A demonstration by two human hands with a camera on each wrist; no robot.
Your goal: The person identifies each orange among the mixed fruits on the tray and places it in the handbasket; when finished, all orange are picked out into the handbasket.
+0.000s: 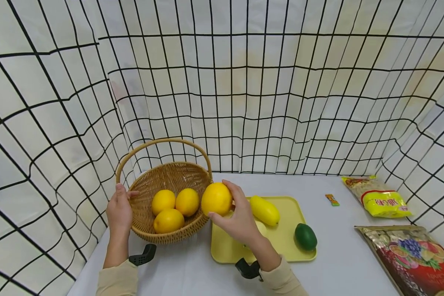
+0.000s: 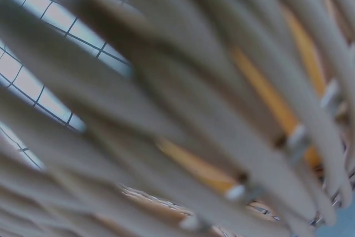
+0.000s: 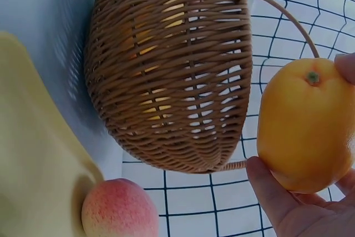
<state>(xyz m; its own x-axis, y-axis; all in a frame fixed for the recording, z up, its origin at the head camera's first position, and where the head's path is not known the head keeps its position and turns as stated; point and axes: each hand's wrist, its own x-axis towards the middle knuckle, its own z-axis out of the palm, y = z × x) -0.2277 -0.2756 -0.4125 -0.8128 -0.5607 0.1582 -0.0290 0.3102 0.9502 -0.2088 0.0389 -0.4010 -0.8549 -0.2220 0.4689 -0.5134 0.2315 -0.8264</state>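
Observation:
A wicker basket point(image 1: 163, 236) with an arched handle stands tilted at the left, holding three oranges point(image 1: 169, 220). My left hand point(image 1: 120, 209) grips its left rim near the foot of the handle. In my right hand point(image 1: 240, 218) an orange point(image 1: 216, 199) is held between thumb and fingers, by the basket's right rim. The right wrist view shows this orange point(image 3: 305, 126) with its green stem end, outside the woven wall. Blurred basket strands point(image 2: 183, 98) fill the left wrist view, hiding the left fingers.
Right of the basket lies a yellow tray point(image 1: 216, 250) with a long yellow fruit point(image 1: 264, 211) and a dark green avocado-like fruit point(image 1: 305, 237). A peach point(image 3: 119, 209) shows by the tray. Farther right are a small wrapped sweet point(image 1: 332, 200) and two bags, one red point(image 1: 414, 259).

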